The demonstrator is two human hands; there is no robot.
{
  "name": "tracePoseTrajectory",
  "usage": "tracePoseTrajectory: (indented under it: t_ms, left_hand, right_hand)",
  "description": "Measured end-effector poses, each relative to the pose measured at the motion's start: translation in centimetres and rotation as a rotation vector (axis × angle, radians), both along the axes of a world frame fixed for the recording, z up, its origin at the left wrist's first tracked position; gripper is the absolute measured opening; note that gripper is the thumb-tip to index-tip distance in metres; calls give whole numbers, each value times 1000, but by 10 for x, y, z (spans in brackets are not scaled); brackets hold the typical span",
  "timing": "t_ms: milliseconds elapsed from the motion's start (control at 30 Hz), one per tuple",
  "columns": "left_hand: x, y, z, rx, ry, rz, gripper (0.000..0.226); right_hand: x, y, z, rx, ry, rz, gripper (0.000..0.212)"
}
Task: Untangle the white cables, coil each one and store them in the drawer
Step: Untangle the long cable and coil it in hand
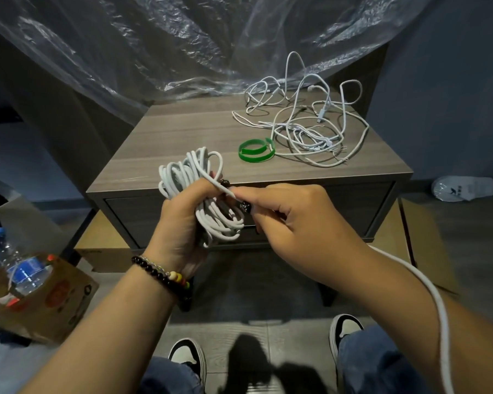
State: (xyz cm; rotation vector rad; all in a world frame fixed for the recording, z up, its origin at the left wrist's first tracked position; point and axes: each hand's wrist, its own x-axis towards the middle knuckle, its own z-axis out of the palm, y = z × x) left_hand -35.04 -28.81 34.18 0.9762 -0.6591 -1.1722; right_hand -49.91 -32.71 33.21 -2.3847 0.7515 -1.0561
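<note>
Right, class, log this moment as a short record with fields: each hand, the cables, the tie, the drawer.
left hand: grips the coiled white cable
right hand: pinches that cable's free run, which trails past the right arm
tangled cables: loose heap on the nightstand, right rear
green tie: curled on top, beside the heap
drawer: closed

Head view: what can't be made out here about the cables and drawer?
- Drawer: shut, contents hidden; its handle is covered by both hands.
- Coiled cable: its middle is hidden inside the left hand.
- Loose strand from the right hand: runs off the frame's bottom edge.
- Tangled cables: count unclear, strands overlap.
</note>
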Motion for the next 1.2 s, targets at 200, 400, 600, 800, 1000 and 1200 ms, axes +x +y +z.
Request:
tracePoseTrajectory:
  t_ms: [200, 400, 600, 800, 1000, 1200]
  left_hand:
    - [1, 4, 1, -67, 123, -118, 24]
    - [13, 4, -5, -140, 111, -279, 27]
    - [14, 1, -8, -135, -39, -169, 41]
    - [17, 1, -9, -197, -124, -200, 41]
    - [7, 1, -6, -248, -240, 6, 39]
    - [5, -2, -9, -294, -263, 199, 23]
  right_hand:
    - [1, 0, -3, 17, -50, -50, 39]
    - [1, 0, -3, -24, -37, -81, 39]
    - [2, 4, -4, -126, 40, -127, 39]
    - [3, 15, 2, -289, 159, -244, 22]
    - [8, 33, 6, -410, 282, -277, 15]
    - [10, 38, 7, -397, 258, -216, 9]
